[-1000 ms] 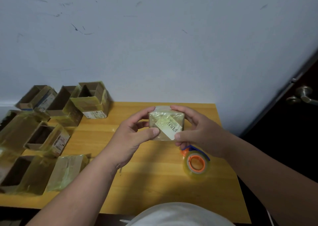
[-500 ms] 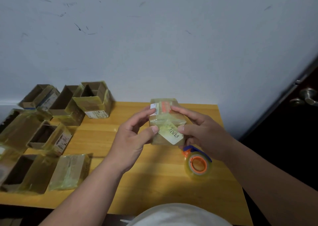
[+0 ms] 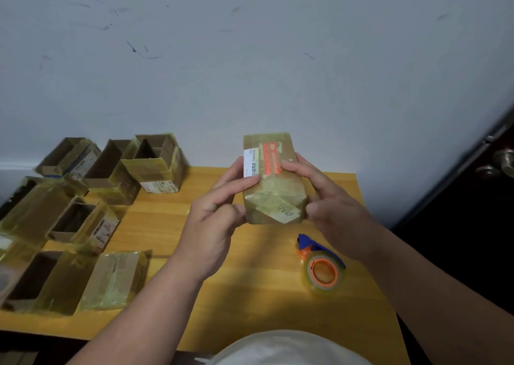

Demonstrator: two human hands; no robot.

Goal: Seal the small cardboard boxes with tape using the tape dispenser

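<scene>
A small closed cardboard box (image 3: 274,195), wrapped in yellowish tape with a red and white label on top, is held above the wooden table (image 3: 172,220). My left hand (image 3: 214,225) grips its left side, thumb and fingers on the box. My right hand (image 3: 331,211) grips the right side, index finger lying across the top. The tape dispenser (image 3: 319,270), a clear roll on an orange core with a blue blade guard, lies on the table below my right hand, untouched.
Several open taped cardboard boxes (image 3: 155,164) stand along the table's left and back-left. A flat taped box (image 3: 116,278) lies at the front left. A white wall is behind; a dark door with a knob (image 3: 498,164) is at right.
Both hands have lifted the box and tipped it away, so its long labelled top face now shows instead of only the end face. The dispenser has stayed in place.
</scene>
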